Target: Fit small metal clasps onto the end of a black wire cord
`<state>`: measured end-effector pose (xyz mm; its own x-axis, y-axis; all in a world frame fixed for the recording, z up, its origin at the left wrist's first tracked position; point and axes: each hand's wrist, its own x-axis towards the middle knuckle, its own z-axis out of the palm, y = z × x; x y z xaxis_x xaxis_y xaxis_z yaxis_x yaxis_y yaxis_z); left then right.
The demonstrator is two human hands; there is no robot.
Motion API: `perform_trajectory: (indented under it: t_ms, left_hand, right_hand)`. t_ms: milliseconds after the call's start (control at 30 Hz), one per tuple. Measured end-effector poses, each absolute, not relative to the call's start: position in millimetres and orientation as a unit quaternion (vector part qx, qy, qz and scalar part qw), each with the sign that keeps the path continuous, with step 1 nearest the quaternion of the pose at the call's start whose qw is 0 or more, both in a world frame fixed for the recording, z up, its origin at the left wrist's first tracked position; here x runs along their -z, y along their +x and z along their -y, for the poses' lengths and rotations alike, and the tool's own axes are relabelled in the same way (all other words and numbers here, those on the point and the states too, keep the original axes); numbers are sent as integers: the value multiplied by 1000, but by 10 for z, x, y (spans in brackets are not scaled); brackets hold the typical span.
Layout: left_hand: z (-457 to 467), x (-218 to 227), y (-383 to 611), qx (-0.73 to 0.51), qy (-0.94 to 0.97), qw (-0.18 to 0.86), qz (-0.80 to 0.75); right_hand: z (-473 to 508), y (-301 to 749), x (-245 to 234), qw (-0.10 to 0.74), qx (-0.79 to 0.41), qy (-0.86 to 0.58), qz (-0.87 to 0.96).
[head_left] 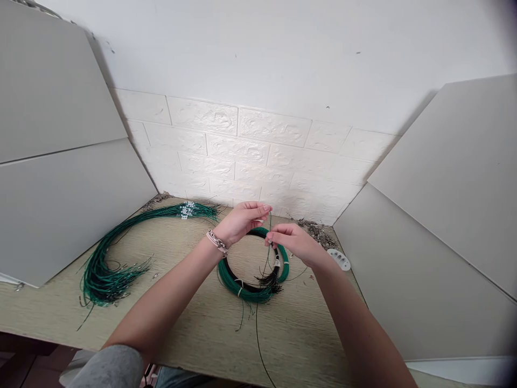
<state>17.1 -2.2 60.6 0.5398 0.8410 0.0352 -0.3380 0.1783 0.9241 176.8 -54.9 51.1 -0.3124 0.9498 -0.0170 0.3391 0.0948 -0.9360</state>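
My left hand (242, 220) and my right hand (291, 241) are raised close together over the wooden table (194, 323). Both pinch a single thin green wire (258, 323) that hangs down from my fingers toward the front edge. Right below my hands lies a round coil of green and black wires (238, 280), tied with small white bands. A bracelet sits on my left wrist.
A long curved bundle of green wires (121, 242) with white connectors at its far end lies at the left. A small white plastic part (339, 260) rests at the right by a grey panel (436, 242). Wire scraps (317, 230) lie along the brick wall.
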Motion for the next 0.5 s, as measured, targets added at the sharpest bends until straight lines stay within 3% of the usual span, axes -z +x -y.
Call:
perform_trajectory:
  t_ms: [200,300,367,500]
  left_hand:
    - [-4,-586,158,-372,535,720,-238]
    - [-88,-533,141,-374,604,648,-275]
    - [-214,-475,135,-383,681,525,-339]
    - [-607,-340,218,-299,838,155,-429]
  right_hand:
    - [531,1671,-453,465,-557,-409,554]
    - [532,1662,-475,507,-587,-392,494]
    - [531,1684,-497,525,-586,-397,472]
    - [513,1740,-513,543,-565,-405,471]
